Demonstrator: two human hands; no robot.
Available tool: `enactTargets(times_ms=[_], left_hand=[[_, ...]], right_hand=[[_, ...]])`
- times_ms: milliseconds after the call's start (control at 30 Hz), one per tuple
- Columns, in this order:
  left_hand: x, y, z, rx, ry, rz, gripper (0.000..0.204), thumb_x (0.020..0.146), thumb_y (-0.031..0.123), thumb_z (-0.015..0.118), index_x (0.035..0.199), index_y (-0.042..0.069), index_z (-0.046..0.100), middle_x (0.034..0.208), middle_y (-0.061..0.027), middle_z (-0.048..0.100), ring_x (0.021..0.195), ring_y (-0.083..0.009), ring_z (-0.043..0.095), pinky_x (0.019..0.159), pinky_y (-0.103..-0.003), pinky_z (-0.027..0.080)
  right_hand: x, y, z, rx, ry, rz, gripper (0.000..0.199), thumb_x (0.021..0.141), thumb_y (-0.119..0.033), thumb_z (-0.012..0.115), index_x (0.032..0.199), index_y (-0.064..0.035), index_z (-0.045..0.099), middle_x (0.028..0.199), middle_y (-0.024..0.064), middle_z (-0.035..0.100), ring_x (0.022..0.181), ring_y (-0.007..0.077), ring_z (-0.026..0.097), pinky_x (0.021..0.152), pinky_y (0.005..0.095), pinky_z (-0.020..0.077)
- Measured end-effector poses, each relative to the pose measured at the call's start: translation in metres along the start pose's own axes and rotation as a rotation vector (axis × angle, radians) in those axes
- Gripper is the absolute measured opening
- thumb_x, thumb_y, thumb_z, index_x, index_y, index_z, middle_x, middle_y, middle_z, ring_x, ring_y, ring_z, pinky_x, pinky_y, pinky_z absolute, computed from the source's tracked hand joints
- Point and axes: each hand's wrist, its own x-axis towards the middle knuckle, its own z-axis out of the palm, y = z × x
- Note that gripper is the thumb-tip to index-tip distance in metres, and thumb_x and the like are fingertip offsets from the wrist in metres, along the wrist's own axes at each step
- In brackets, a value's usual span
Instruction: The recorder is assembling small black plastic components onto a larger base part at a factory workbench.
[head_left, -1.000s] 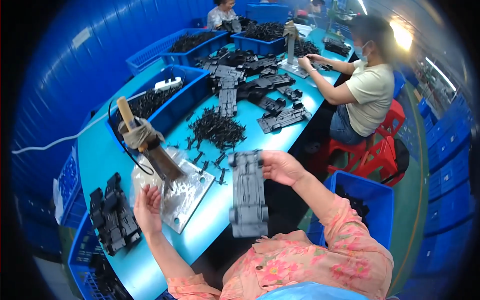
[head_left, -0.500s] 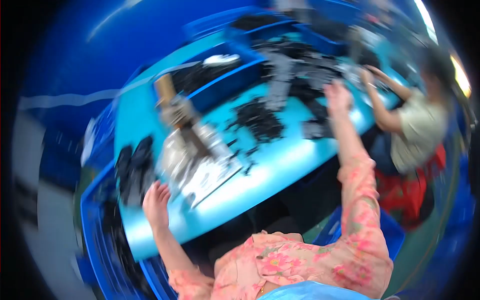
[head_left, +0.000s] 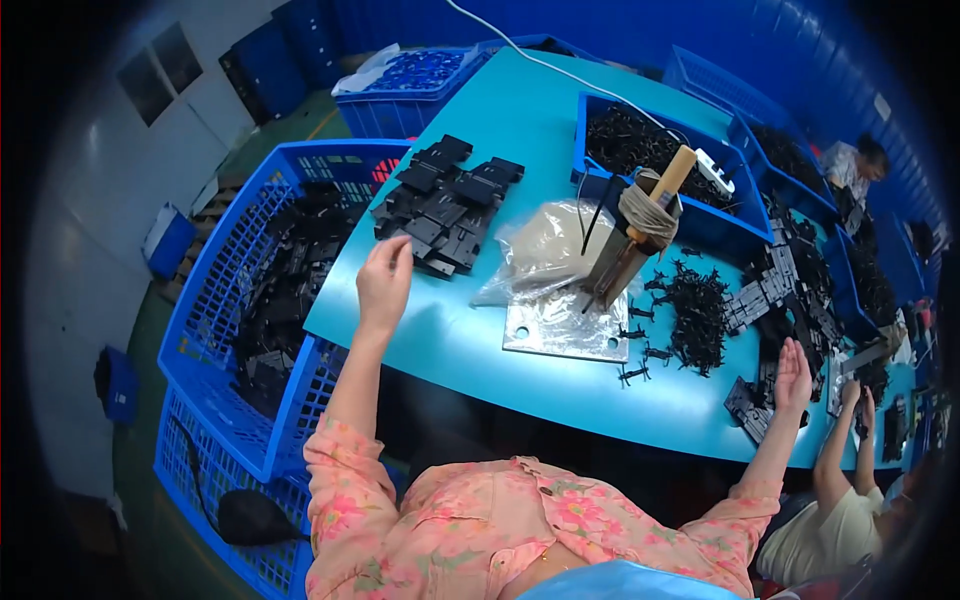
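I have the left hand at the near edge of a stack of black chassis parts, which lies on the left end of the teal table. Its fingers are bent toward the thumb, but I cannot tell whether they are closed on a part or only beside it. The right hand is well apart from the left one; its fingers are stretched out, and I find nothing held in it. Just beside this hand I see more flat black chassis parts, lying loosely. Between the two hands there is a metal plate with round holes, and at it stands a brown post with a wooden handle and a cloth wound around. A clear plastic bag lies beside the post, on the side of the stack. To the right of the plate I notice a heap of small black parts, and behind it a blue bin. Left of the table stands a blue crate with black pieces inside. At my far right sits a co-worker in a pale shirt.
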Motion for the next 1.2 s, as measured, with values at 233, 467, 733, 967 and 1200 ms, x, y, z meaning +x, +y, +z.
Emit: enactTargets(times_ms=[233,467,733,967,1200], left_hand=[[0.107,0.001,0.077,0.456,-0.305,0.435,0.052,0.072,0.038,0.061,0.114,0.01,0.05,0.121,-0.0184,0.043,0.113,-0.0345,0.037,0.093,-0.038,0.034],[0.125,-0.048,0.111,0.413,-0.421,0.539,0.037,0.073,0.021,0.058,0.109,0.013,0.055,0.113,-0.0172,0.049,0.095,-0.0367,0.051,0.08,-0.04,0.043],[0.104,-0.044,0.047,0.187,-0.093,0.758,0.034,0.072,-0.002,0.052,0.103,0.01,0.057,0.106,-0.0133,0.053,0.097,-0.0298,0.05,0.081,-0.035,0.044],[0.013,-0.028,-0.046,0.065,-0.07,0.93,0.036,0.063,-0.007,0.055,0.095,0.008,0.062,0.11,-0.0137,0.052,0.103,-0.0315,0.049,0.083,-0.036,0.044],[-0.092,0.002,-0.095,0.04,-0.211,0.969,0.029,0.063,0.0,0.057,0.09,0.008,0.064,0.109,-0.0148,0.052,0.103,-0.0333,0.049,0.083,-0.036,0.045]], right_hand=[[-0.088,0.051,0.047,-0.155,-0.008,0.124,0.023,0.083,-0.01,0.051,0.101,0.005,0.05,0.086,0.0131,0.059,0.078,0.0184,0.058,0.07,0.0271,0.0481],[-0.194,0.059,0.102,-0.499,0.101,0.142,0.023,0.085,-0.012,0.048,0.101,0.0051,0.049,0.084,0.012,0.058,0.075,0.0178,0.059,0.067,0.0259,0.0486],[-0.241,0.072,0.126,-0.553,0.105,0.113,0.022,0.085,-0.012,0.048,0.1,0.0039,0.05,0.083,0.0111,0.058,0.074,0.0168,0.059,0.066,0.0254,0.0486],[-0.289,0.117,0.157,-0.643,-0.26,0.403,0.025,0.085,-0.013,0.048,0.104,0.0044,0.051,0.088,0.013,0.059,0.076,0.0199,0.061,0.069,0.0286,0.0498],[-0.287,0.174,0.225,-0.058,-0.576,0.651,0.038,0.087,-0.022,0.048,0.114,0.0026,0.043,0.105,0.0168,0.053,0.095,0.0245,0.055,0.084,0.034,0.0445]])
